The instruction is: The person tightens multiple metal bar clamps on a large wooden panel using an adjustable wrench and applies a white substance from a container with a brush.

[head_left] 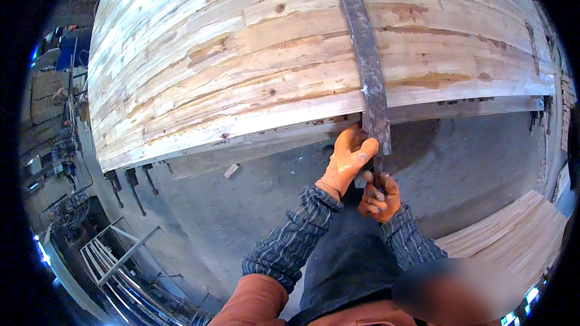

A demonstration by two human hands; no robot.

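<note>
A large panel of glued wooden strips (284,72) spreads out in front of me, with dried glue smears along its joints. Across its top runs a dark, scuffed metal clamp bar (368,60), whose near end sticks out past the panel's edge. My left hand (347,160), in an orange glove, is closed on the left side of that end; some of its fingertips are hidden behind the metal. Below the bar's end, a dark threaded clamp screw (378,165) points toward me. My gloved right hand (380,200) has its fingers curled around the screw's lower end.
More clamp ends (134,190) hang under the panel's left corner. A small wood offcut (231,171) lies on the grey floor (205,223). Stacked wooden boards (513,235) lie at the lower right, and a metal frame rack (121,253) stands at the lower left.
</note>
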